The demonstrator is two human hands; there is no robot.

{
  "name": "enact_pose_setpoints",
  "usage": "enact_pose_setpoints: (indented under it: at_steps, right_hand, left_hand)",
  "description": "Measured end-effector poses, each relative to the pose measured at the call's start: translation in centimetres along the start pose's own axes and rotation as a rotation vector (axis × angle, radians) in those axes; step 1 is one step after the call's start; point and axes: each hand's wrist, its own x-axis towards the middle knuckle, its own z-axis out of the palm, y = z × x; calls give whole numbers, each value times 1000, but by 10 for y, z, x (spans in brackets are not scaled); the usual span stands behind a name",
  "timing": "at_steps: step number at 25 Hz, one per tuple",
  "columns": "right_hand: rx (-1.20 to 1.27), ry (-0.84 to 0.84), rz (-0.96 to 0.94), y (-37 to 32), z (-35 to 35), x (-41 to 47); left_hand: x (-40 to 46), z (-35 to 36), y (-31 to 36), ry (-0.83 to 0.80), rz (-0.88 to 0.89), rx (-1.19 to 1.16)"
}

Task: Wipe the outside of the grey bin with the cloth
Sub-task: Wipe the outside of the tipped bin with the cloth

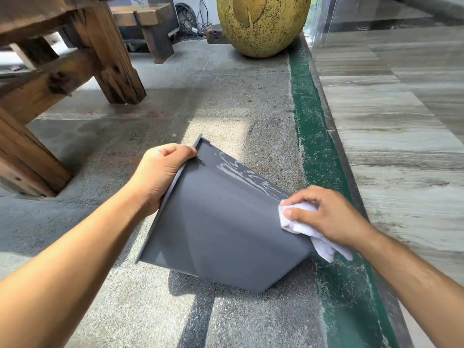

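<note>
Bin [221, 229] tilted on floor [226, 104], frame centre. Left hand [160, 177] grip clenched on its rim. Right hand [329, 217] grasps cloth [298, 222], pressed to bin's right side; wet streaks above.

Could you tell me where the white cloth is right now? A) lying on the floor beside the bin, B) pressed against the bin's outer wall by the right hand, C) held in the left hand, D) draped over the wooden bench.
B: the right hand presses the white cloth against the grey bin near its base, while the left hand grips the rim.
</note>
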Motion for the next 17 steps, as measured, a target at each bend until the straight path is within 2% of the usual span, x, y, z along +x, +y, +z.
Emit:
enact_pose_setpoints:
  at_steps: [5, 8, 10, 14, 17]
  right_hand:
    - [-18, 8, 146, 43, -15, -36]
    - [-210, -35, 193, 58, -17, -44]
    - [-244, 33, 200, 55, -18, -44]
    - [-51, 231, 122, 4, -24, -22]
    - [66, 186, -38, -61, -13, 7]
  left_hand:
    - [-1, -3, 6, -82, -19, 41]
    - [0, -1, 9, -73, -21, 58]
    - [2, -4, 9, -71, -51, 64]
    - [5, -14, 9, -46, -108, 70]
    - [7, -15, 10, 8, -125, 23]
